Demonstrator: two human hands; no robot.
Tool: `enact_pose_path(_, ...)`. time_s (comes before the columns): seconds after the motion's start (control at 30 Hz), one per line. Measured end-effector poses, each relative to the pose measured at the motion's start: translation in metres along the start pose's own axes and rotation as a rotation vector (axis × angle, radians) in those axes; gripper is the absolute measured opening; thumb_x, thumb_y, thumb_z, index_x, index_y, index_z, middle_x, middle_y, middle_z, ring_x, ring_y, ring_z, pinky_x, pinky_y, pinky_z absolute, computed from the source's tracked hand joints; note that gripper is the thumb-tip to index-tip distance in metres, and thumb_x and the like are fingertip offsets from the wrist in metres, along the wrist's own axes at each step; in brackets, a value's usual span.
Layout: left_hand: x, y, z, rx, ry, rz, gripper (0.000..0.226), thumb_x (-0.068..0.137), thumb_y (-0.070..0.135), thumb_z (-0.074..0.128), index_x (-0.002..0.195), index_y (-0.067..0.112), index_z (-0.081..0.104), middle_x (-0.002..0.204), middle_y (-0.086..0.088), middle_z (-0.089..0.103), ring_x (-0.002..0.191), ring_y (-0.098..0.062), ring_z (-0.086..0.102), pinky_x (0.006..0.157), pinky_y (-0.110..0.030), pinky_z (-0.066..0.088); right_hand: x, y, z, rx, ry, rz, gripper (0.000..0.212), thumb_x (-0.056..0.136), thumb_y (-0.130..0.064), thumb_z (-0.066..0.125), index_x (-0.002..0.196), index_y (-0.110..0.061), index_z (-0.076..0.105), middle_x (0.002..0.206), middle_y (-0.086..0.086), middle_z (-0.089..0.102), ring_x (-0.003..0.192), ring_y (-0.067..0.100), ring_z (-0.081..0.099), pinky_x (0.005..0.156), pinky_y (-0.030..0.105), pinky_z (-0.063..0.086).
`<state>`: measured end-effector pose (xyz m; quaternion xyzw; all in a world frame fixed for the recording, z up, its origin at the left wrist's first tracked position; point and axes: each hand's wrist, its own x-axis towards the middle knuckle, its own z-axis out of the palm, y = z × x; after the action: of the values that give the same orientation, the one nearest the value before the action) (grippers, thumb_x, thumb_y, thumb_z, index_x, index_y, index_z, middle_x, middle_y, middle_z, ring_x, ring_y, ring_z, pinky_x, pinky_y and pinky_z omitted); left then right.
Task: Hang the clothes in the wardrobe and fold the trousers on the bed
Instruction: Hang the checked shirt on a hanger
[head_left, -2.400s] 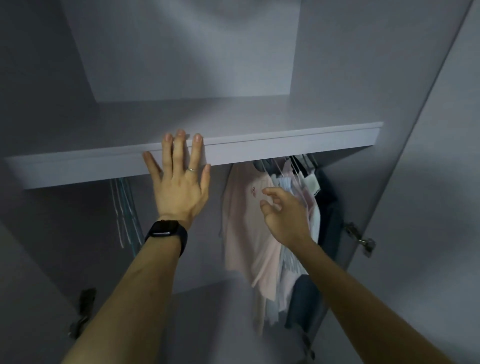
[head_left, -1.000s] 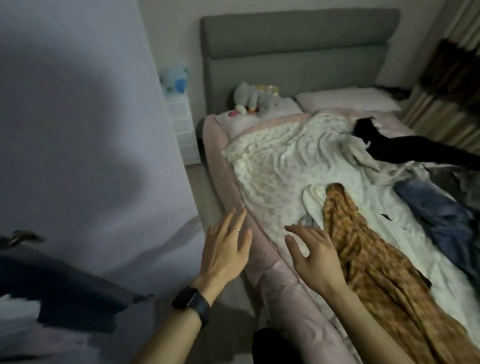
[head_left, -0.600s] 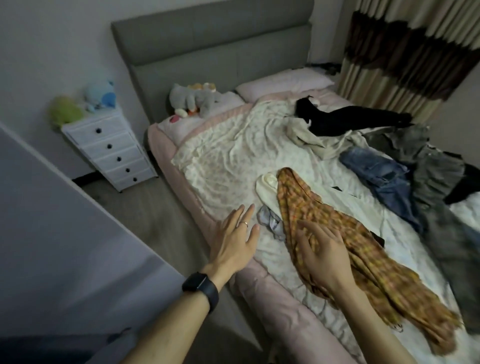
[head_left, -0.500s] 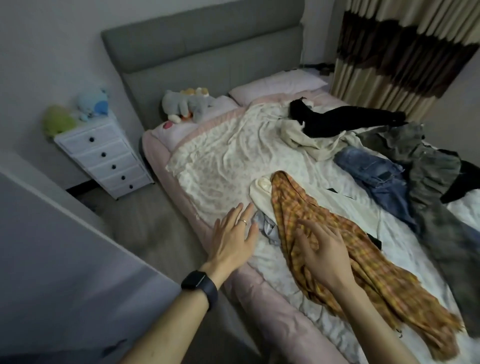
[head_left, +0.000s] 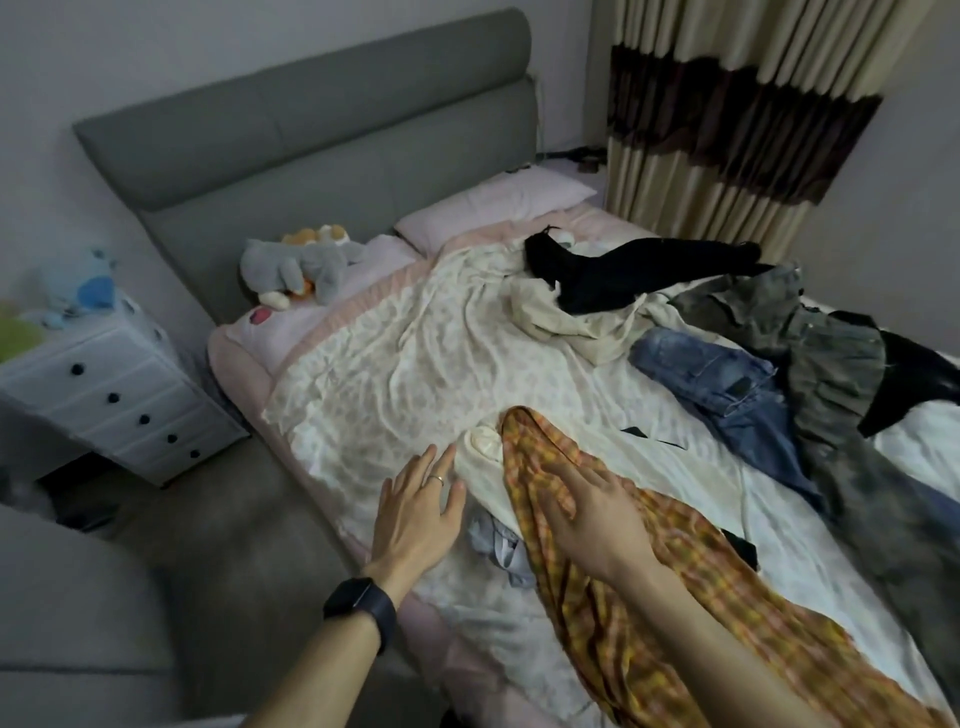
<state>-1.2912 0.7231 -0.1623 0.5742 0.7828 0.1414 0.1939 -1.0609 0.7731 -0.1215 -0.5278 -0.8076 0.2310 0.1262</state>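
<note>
Loose clothes lie across the bed (head_left: 363, 384). An orange checked garment (head_left: 649, 597) stretches along the near edge, with a cream garment (head_left: 480, 467) and a small grey piece (head_left: 498, 540) beside it. My right hand (head_left: 597, 519) is spread flat over the orange garment, fingers straight. My left hand (head_left: 421, 509), open and wearing a ring and a black watch, hovers at the cream garment's left edge. Farther right lie blue jeans (head_left: 727, 395), dark grey-green trousers (head_left: 831, 364), a black garment (head_left: 623, 275) and a cream top (head_left: 571, 317).
A grey headboard (head_left: 311, 150) backs the bed, with soft toys (head_left: 296, 270) and a pillow (head_left: 498, 208) below it. A white drawer chest (head_left: 104, 400) stands at the left. Striped curtains (head_left: 727, 130) hang at the right. The wardrobe door edge (head_left: 78, 623) fills the lower left.
I turned from the wardrobe interior to the bed. Both hands moved out over the near edge, the right one coming down onto the orange checked garment.
</note>
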Motion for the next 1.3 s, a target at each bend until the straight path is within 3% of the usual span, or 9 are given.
enact_pose_path(0.33,0.185,-0.062,0.062,0.088,-0.268,-0.015,0.057,0.105,0.049,0.03,0.16,0.035,0.019,0.169,0.007,0.009,0.155,-0.021,0.01,0.123,-0.05,0.015,0.192,0.029,0.103,0.015,-0.395,0.381,0.062,0.1,-0.05,0.043,0.153,-0.022,0.027,0.138,0.011,0.059,0.117,0.035,0.06,0.09,0.041,0.052)
enact_pose_path(0.53,0.267,-0.11,0.104,0.164,-0.432,0.013,0.059,0.105,0.059,0.02,0.16,0.042,0.009,0.169,0.008,-0.007,0.155,-0.026,-0.004,0.124,-0.054,0.003,0.291,0.055,0.166,0.017,-0.459,0.482,0.062,0.1,-0.041,0.04,0.157,-0.029,0.018,0.129,0.011,0.063,0.092,0.031,0.062,0.073,0.038,0.048)
enact_pose_path(0.63,0.286,-0.129,0.127,0.248,-0.501,0.018,0.06,0.103,0.062,0.017,0.159,0.044,0.006,0.169,0.007,-0.009,0.155,-0.031,-0.003,0.122,-0.059,0.007,0.321,0.07,0.192,0.063,-0.497,0.524,0.064,0.099,-0.049,0.036,0.158,-0.033,0.016,0.139,0.008,0.058,0.102,0.03,0.065,0.085,0.04,0.053)
enact_pose_path(0.73,0.292,-0.14,0.143,0.26,-0.545,0.006,0.063,0.102,0.061,0.023,0.159,0.044,0.001,0.168,0.008,-0.015,0.154,-0.031,-0.01,0.12,-0.063,0.007,0.333,0.079,0.213,0.019,-0.527,0.597,0.066,0.1,-0.051,0.039,0.158,-0.023,0.023,0.145,0.015,0.05,0.118,0.036,0.058,0.091,0.039,0.048)
enact_pose_path(0.87,0.295,-0.148,0.149,0.246,-0.589,-0.018,0.064,0.101,0.064,0.023,0.157,0.049,-0.004,0.166,0.013,-0.02,0.154,-0.027,-0.016,0.12,-0.063,0.003,0.32,0.079,0.225,0.031,-0.337,0.732,0.056,0.094,-0.06,0.05,0.125,-0.013,0.052,0.112,0.007,0.064,0.098,0.028,0.062,0.076,0.036,0.049)
enact_pose_path(1.0,0.3,-0.148,0.144,0.26,-0.654,-0.033,0.062,0.101,0.065,0.017,0.158,0.048,-0.001,0.166,0.014,-0.018,0.154,-0.027,-0.014,0.12,-0.062,0.004,0.292,0.077,0.208,0.236,-0.145,0.953,0.043,0.091,-0.057,0.061,0.104,-0.017,0.053,0.092,0.0,0.066,0.081,0.019,0.062,0.057,0.031,0.044)
enact_pose_path(1.13,0.306,-0.133,0.128,0.255,-0.711,-0.041,0.062,0.103,0.058,0.023,0.16,0.039,0.009,0.169,0.008,-0.008,0.154,-0.03,-0.004,0.122,-0.058,0.009,0.243,0.077,0.168,0.367,0.025,0.991,0.013,0.087,-0.023,0.063,0.095,-0.018,0.055,0.085,0.003,0.067,0.071,0.019,0.063,0.06,0.036,0.054)
enact_pose_path(1.2,0.305,-0.119,0.121,0.22,-0.726,-0.048,0.063,0.104,0.051,0.03,0.161,0.031,0.013,0.169,0.002,0.003,0.154,-0.029,0.006,0.123,-0.051,0.016,0.215,0.078,0.137,0.358,0.043,0.954,0.013,0.086,-0.019,0.062,0.098,-0.02,0.056,0.086,0.001,0.068,0.073,0.014,0.061,0.06,0.03,0.05)
enact_pose_path(1.3,0.292,-0.083,0.112,0.169,-0.675,0.03,0.065,0.103,0.046,0.038,0.16,0.022,0.02,0.165,-0.004,0.024,0.15,-0.027,0.024,0.119,-0.047,0.028,0.179,0.084,0.092,0.347,0.017,0.911,0.017,0.084,-0.019,0.064,0.1,-0.022,0.059,0.086,-0.004,0.069,0.074,0.012,0.064,0.068,0.034,0.055)
